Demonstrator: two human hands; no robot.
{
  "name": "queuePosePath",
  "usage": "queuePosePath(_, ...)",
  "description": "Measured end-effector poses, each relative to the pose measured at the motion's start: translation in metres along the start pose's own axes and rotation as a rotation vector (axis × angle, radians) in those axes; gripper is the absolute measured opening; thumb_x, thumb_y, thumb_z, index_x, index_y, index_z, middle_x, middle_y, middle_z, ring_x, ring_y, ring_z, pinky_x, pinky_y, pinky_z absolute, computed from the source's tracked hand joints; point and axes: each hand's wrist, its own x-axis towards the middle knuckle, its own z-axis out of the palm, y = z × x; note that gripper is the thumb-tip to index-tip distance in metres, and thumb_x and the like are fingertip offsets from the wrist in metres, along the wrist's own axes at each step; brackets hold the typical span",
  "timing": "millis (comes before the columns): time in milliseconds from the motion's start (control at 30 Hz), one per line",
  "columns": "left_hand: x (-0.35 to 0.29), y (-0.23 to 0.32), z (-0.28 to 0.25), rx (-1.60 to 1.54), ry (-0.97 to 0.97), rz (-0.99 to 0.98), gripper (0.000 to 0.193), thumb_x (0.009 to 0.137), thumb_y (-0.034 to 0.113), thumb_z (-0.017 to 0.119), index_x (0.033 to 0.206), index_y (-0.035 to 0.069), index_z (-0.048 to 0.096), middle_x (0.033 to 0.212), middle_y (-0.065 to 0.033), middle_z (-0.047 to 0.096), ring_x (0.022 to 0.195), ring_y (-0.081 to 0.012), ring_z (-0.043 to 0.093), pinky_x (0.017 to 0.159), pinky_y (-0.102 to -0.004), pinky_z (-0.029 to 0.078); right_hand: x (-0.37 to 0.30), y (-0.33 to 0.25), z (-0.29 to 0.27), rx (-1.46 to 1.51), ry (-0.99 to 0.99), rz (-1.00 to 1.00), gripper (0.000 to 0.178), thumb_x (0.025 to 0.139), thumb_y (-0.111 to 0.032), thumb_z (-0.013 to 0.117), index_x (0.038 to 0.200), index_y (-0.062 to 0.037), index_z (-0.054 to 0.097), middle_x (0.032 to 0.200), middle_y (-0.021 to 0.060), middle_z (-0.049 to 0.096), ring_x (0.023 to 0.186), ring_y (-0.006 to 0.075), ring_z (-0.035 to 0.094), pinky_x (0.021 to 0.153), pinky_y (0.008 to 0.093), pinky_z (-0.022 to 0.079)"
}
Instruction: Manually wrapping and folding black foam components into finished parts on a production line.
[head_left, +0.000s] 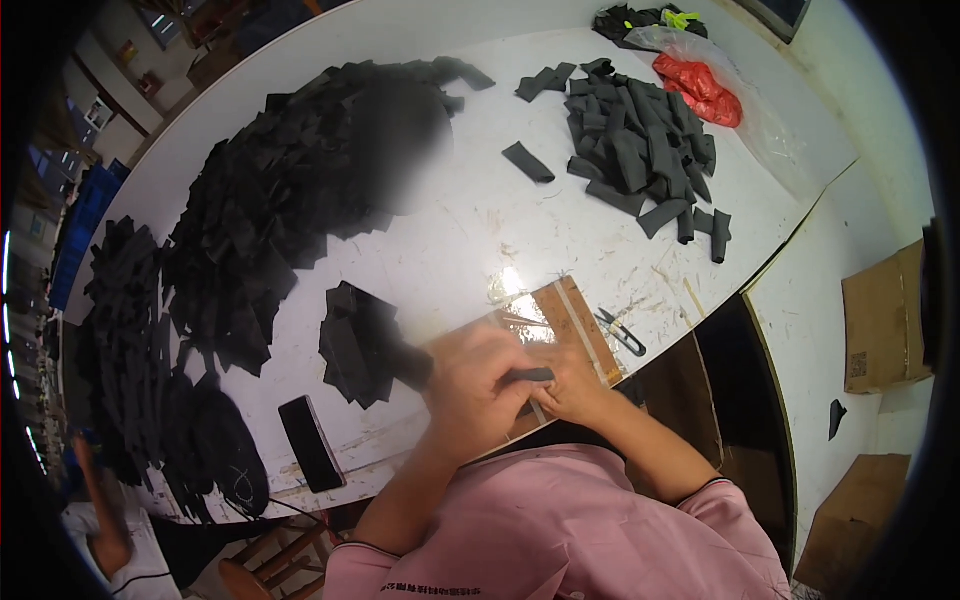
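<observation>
My left hand (478, 385) and my right hand (572, 385) meet at the table's near edge. Between them is a dark grey fabric piece (530, 375), narrow and seemingly folded or tubular. Both hands look closed on it, though motion blurs them and hides part of the fingers. Under the hands lies a brown wooden board (578, 325) with pale strips and a glossy patch. Left of my left hand sits a small stack of flat dark fabric pieces (355, 350). Thread snips (622, 333) with dark handles rest right of the board.
A large heap of flat dark pieces (250, 190) covers the left of the table, beside long dark strips (125, 350). Dark fabric tubes (640, 140) are piled at the far right, near a red plastic bag (700, 90). A phone (310, 443) lies near the front edge.
</observation>
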Motion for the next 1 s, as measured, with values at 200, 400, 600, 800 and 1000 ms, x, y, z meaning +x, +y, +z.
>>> queuePosePath(200, -0.005, -0.008, 0.002, -0.139, 0.107, 0.096, 0.023, 0.066, -0.010, 0.059, 0.087, -0.001, 0.057, 0.080, -0.0123, 0.059, 0.077, -0.0201, 0.055, 0.071, -0.0287, 0.043, 0.002, 0.003, 0.002, -0.002, -0.110, 0.152, 0.014, 0.074, -0.018, 0.054, 0.073, -0.0052, 0.050, 0.066, 0.0119, 0.051, 0.065, 0.0322, 0.051, 0.055, 0.0408, 0.041)
queuePosePath(400, -0.006, -0.012, -0.007, -0.414, -0.005, 0.149, 0.019, 0.073, -0.008, 0.055, 0.091, -0.003, 0.058, 0.083, -0.0145, 0.059, 0.079, -0.0207, 0.055, 0.073, -0.0315, 0.044, 0.014, -0.007, -0.016, -0.041, -0.162, 0.106, 0.014, 0.077, -0.020, 0.051, 0.073, -0.0062, 0.051, 0.067, 0.0119, 0.051, 0.067, 0.0321, 0.051, 0.055, 0.0416, 0.041)
queuePosePath(600, -0.002, -0.009, -0.004, -0.342, 0.071, 0.144, 0.018, 0.073, 0.000, 0.060, 0.090, -0.002, 0.059, 0.084, -0.0139, 0.059, 0.078, -0.0224, 0.055, 0.072, -0.0322, 0.044, 0.002, 0.008, 0.005, 0.041, -0.140, 0.196, 0.017, 0.077, -0.023, 0.051, 0.074, -0.0062, 0.051, 0.069, 0.0118, 0.052, 0.067, 0.0322, 0.051, 0.057, 0.0417, 0.041)
queuePosePath(800, -0.009, -0.004, 0.002, -0.449, 0.310, 0.280, 0.012, 0.079, 0.011, 0.059, 0.085, 0.000, 0.057, 0.085, -0.0125, 0.057, 0.080, -0.0216, 0.052, 0.074, -0.0325, 0.042, 0.026, -0.020, -0.021, -0.049, 0.014, 0.067, 0.013, 0.077, -0.015, 0.056, 0.073, -0.0039, 0.051, 0.060, 0.0117, 0.047, 0.055, 0.0300, 0.049, 0.051, 0.0378, 0.040)
queuePosePath(1000, -0.024, -0.013, -0.008, -0.555, 0.427, 0.132, 0.012, 0.080, 0.012, 0.058, 0.083, 0.000, 0.057, 0.084, -0.0119, 0.057, 0.082, -0.0214, 0.050, 0.077, -0.0341, 0.039, 0.016, -0.013, -0.006, -0.140, -0.134, 0.084, 0.027, 0.076, -0.025, 0.059, 0.064, -0.0037, 0.046, 0.057, 0.0102, 0.046, 0.052, 0.0287, 0.048, 0.046, 0.0368, 0.038)
